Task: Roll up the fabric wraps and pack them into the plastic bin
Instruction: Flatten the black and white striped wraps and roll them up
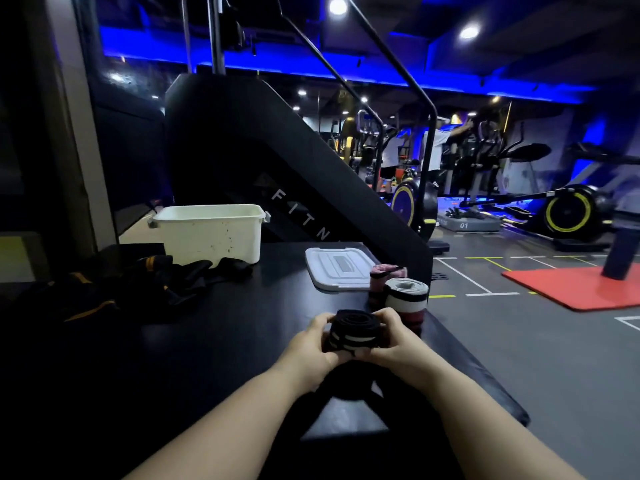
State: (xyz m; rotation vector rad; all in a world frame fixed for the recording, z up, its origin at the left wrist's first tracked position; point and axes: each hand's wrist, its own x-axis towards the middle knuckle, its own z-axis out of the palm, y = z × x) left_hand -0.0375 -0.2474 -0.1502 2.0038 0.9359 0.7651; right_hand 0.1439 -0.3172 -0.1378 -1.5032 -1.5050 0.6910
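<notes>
A black fabric wrap with white stripes (355, 329), mostly coiled into a roll, sits between both hands over the dark table. My left hand (311, 344) grips its left side and my right hand (394, 341) grips its right side. The wrap's loose tail (346, 382) hangs down toward me. Two finished rolls stand upright just behind: a grey-and-white roll (407, 296) and a pink one (384, 275). The white plastic bin (207, 233) stands open at the back left of the table. Unrolled black wraps with orange stripes (166, 278) lie in front of it.
The bin's grey lid (337, 268) lies flat on the table (225, 323) right of the bin. A black stair-climber machine (277, 168) rises behind the table. On the right are gym floor, a red mat (581, 285), exercise bikes and people in the distance.
</notes>
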